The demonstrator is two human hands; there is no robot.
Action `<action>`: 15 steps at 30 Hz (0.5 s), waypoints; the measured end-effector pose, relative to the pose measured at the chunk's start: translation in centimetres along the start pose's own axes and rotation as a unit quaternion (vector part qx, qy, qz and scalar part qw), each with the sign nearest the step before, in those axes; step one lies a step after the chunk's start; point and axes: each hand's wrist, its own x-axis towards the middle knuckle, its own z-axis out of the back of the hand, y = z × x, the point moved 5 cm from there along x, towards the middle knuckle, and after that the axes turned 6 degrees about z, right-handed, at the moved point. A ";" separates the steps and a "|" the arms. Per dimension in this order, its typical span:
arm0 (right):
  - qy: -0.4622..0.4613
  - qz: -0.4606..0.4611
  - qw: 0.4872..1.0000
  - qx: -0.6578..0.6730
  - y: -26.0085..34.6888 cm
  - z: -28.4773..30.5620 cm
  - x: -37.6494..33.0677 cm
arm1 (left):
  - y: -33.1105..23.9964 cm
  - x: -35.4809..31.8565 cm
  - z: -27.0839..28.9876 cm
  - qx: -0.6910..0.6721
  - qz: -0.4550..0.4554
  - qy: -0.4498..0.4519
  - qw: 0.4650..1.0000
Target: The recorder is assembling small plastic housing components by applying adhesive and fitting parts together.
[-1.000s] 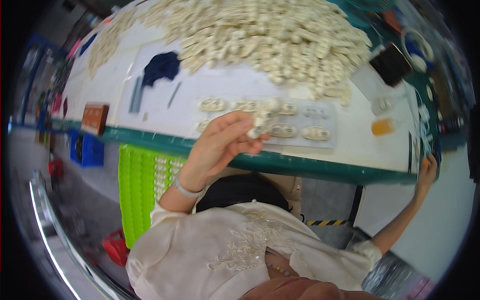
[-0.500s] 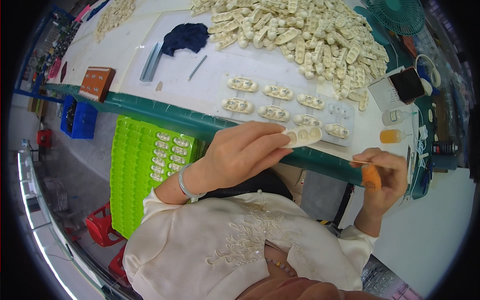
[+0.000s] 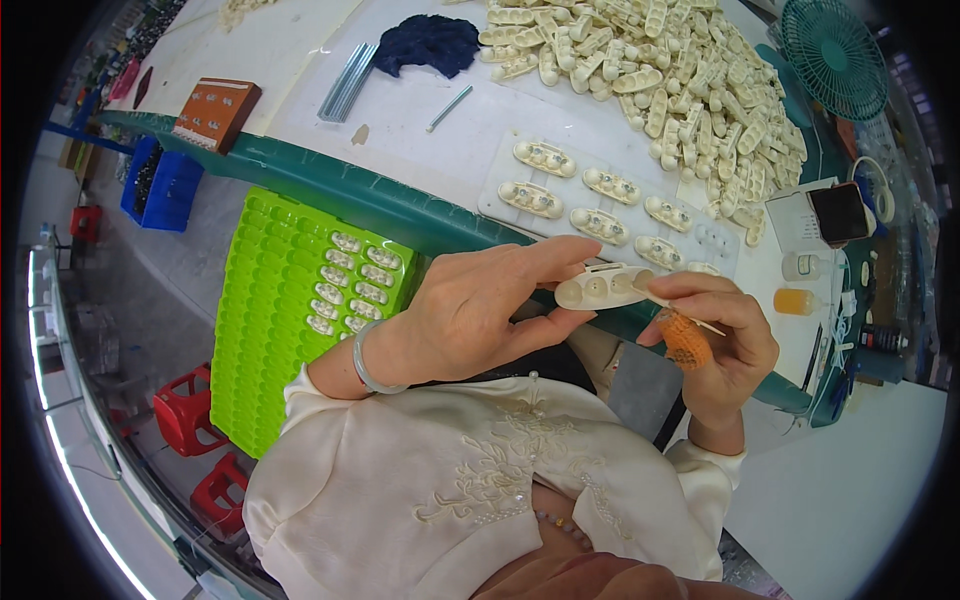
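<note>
Between the thumb and fingers of my left hand [image 3: 465, 310] is a cream moulded piece [image 3: 604, 288] with a row of rounded hollows, held tilted at the table edge. My right hand [image 3: 722, 345] pinches a thin pale stick [image 3: 706, 323], its tip at the right end of that piece. An orange, soiled, knitted finger cover [image 3: 685, 342] shows at my right fingers; which finger wears it I cannot tell. Just beyond my hands lies a white board [image 3: 500, 180] bearing several similar cream pieces [image 3: 600, 226] with small shiny inserts.
A large heap of cream pieces [image 3: 690, 90] covers the far right. Farther left lie a dark blue cloth [image 3: 428, 46], clear tubes [image 3: 348, 84] and an orange-brown box [image 3: 217, 115]. A green moulded tray [image 3: 265, 320] stands below the table edge. Bottles [image 3: 795, 301] and a fan [image 3: 835, 55] are at the right.
My right hand has moved left and up to the cream piece, bringing the stick's tip to its right end. My left hand still holds the piece. The view has shifted slightly.
</note>
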 end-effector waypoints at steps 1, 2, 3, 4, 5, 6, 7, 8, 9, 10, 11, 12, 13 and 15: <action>0.002 0.001 1.000 0.000 0.1 -0.1 0.0 | 0.1 -0.1 0.1 0.001 0.000 -0.002 1.000; -0.005 -0.026 0.999 0.021 0.1 0.0 0.0 | 0.2 -0.1 0.0 -0.011 0.009 -0.002 1.000; -0.012 -0.053 0.998 0.042 0.0 0.0 -0.1 | 0.3 -0.2 0.0 -0.023 0.017 -0.003 1.000; -0.011 -0.053 0.998 0.042 0.0 0.1 -0.1 | 0.2 -0.1 0.0 -0.023 0.017 -0.004 1.000; 0.008 -0.031 0.999 -0.019 0.1 0.2 0.1 | 0.1 -0.1 0.0 -0.029 0.026 0.000 0.999; 0.027 -0.009 0.996 -0.081 0.3 0.1 0.2 | 0.0 0.0 0.0 -0.035 0.035 0.003 0.999; 0.027 -0.010 0.996 -0.081 0.1 0.1 0.4 | 0.0 0.0 0.0 -0.035 0.035 0.003 0.999; 0.037 0.042 0.991 -0.125 0.4 -0.1 0.6 | 0.0 0.0 -0.1 -0.034 0.040 0.011 0.999; 0.046 0.093 0.980 -0.168 0.8 -0.3 0.7 | 0.0 0.1 -0.2 -0.033 0.044 0.019 0.998; 0.047 0.092 0.980 -0.168 0.8 -0.4 0.7 | 0.0 0.1 -0.2 -0.033 0.045 0.019 0.998; 0.047 0.086 0.979 -0.179 0.7 -0.4 0.7 | 0.0 0.2 -0.3 -0.026 0.042 0.023 0.999; 0.047 0.079 0.978 -0.189 0.7 -0.5 0.6 | -0.1 0.2 -0.3 -0.019 0.039 0.027 0.999; 0.049 0.078 0.978 -0.189 0.7 -0.4 0.6 | -0.2 0.2 -0.3 -0.019 0.040 0.026 0.999; 0.066 0.076 0.972 -0.211 0.6 -0.4 0.6 | -0.4 0.4 -0.2 -0.021 0.049 0.037 0.998</action>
